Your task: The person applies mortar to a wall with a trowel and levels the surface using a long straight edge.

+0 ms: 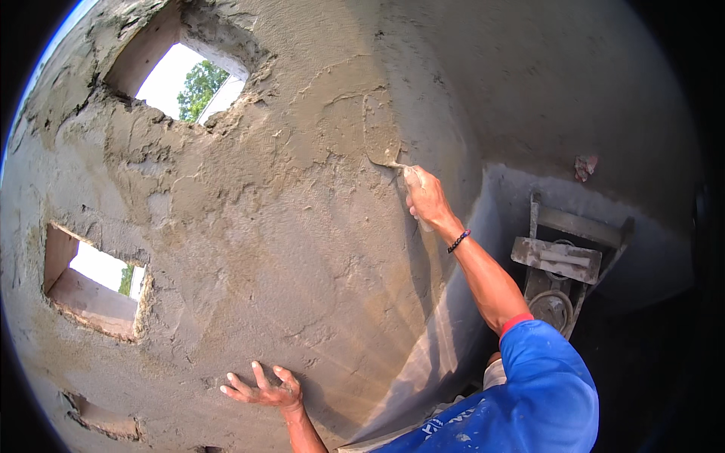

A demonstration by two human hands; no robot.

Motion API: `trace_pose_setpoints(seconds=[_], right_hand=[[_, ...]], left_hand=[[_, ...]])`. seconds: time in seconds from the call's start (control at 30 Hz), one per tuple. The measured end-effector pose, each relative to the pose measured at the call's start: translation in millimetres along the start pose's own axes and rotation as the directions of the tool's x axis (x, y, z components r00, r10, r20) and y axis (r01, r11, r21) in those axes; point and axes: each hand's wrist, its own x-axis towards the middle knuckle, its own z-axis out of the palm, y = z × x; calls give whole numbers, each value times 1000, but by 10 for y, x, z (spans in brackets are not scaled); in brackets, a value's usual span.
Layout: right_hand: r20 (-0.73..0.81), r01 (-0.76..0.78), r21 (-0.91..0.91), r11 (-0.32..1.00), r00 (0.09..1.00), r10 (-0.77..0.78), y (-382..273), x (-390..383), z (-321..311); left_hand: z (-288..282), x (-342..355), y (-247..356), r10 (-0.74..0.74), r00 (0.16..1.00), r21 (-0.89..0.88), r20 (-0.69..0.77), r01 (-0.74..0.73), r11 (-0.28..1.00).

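My right hand is closed round the handle of a trowel. Its blade lies against the plastered wall, so coated with mortar that it nearly blends in. A dark beaded bracelet circles that wrist. Lower and to the left, my left hand rests on the wall with its fingers spread and nothing in it. Rough, wet-looking mortar covers the area around the blade, left of the inner corner.
Two square openings with ragged edges pierce the wall on the left; a lower recess sits beneath. At right stands a mortar-stained frame carrying a plastering float, with a round container below. A reddish scrap shows above it.
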Motion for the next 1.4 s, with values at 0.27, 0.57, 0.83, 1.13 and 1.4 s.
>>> trace_pose_setpoints(seconds=[0.27,0.57,0.83,1.13,1.4], right_hand=[[177,-105,294,950,983,53,-493,-832,603],[95,-310,-48,949,945,313,575,-2292,-212],[-400,-879,-95,467,463,791,2372,-4036,-1982],[-636,-826,-561,-51,391,665,3531,-5658,-2952],[-681,-980,-101,-171,-57,730,4084,-5541,-3412]], left_hand=[[-22,-6,16,47,996,37,-70,-45,998],[46,21,19,109,992,34,-63,-107,994],[116,56,-2,210,973,37,-97,-207,978],[-20,0,231,53,999,45,-3,-52,998],[328,-103,411,227,973,-7,41,-227,974]])
